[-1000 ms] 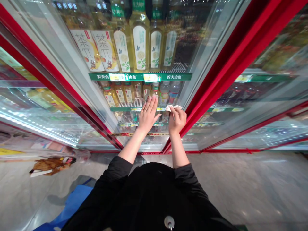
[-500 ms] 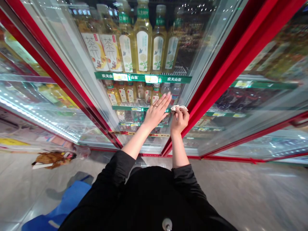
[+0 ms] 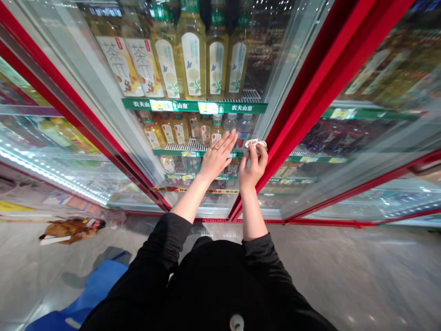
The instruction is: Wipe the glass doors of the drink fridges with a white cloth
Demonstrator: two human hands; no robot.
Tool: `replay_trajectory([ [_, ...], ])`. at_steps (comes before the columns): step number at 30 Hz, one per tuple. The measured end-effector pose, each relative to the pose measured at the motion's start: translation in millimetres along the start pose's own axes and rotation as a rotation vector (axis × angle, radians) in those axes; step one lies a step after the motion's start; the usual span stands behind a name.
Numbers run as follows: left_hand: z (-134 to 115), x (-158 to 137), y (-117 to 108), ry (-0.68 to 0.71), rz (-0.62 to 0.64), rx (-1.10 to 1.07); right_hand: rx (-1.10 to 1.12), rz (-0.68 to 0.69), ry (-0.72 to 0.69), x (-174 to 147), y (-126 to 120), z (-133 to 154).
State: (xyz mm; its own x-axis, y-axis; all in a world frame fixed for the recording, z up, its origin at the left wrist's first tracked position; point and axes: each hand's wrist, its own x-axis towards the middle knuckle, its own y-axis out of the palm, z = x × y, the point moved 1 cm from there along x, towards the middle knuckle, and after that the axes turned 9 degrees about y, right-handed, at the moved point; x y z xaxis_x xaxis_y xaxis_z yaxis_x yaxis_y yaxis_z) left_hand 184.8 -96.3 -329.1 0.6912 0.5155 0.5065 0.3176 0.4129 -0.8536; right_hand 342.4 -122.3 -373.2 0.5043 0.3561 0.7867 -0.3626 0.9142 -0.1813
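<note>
The upper shelf point(image 3: 227, 108) carries two white-wrapped bottles point(image 3: 146, 69) at its left end, four tall green-necked bottles point(image 3: 216, 69) toward its right, and two price tags point(image 3: 208, 108) along its front edge. Eight small bottles point(image 3: 181, 131) line the next shelf's point(image 3: 172, 152) front edge. One left hand point(image 3: 217, 157), one right hand point(image 3: 254, 166), one white cloth point(image 3: 255, 143) and one ring point(image 3: 214, 148) show.

The cloth point(image 3: 254, 143) is white (sleeves point(image 3: 263, 253) black) — door frame point(image 3: 339, 76) red.

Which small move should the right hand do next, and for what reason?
The right hand should perhaps slide the white cloth slightly upward along the glass. It pinches the cloth close beside the red frame, and the left hand is just to the left, so upward seems the freer way.
</note>
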Motion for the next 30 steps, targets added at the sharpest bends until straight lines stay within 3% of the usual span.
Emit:
replay_trajectory([
  [5, -1.4, -0.5, 4.5, -0.034, -0.025, -0.016, -0.062, 0.093, -0.032, 7.1, -10.6, -5.7],
  [11, -1.2, -0.6, 6.9, -0.056, -0.013, -0.02, -0.24, 0.043, -0.03, 44.2, -19.1, -14.6],
  [19, -2.9, 0.3, 11.2, -0.091, -0.006, 0.002, -0.187, 0.089, -0.053, 3.4, -24.2, -12.8],
  [26, -1.5, -0.8, 14.0, -0.088, -0.019, -0.016, -0.171, 0.09, -0.018, 18.6, -22.9, -17.9],
  [30, -1.5, -2.1, 12.0, -0.057, -0.044, -0.024, -0.208, 0.084, 0.034, -5.5, -23.0, -17.4],
])
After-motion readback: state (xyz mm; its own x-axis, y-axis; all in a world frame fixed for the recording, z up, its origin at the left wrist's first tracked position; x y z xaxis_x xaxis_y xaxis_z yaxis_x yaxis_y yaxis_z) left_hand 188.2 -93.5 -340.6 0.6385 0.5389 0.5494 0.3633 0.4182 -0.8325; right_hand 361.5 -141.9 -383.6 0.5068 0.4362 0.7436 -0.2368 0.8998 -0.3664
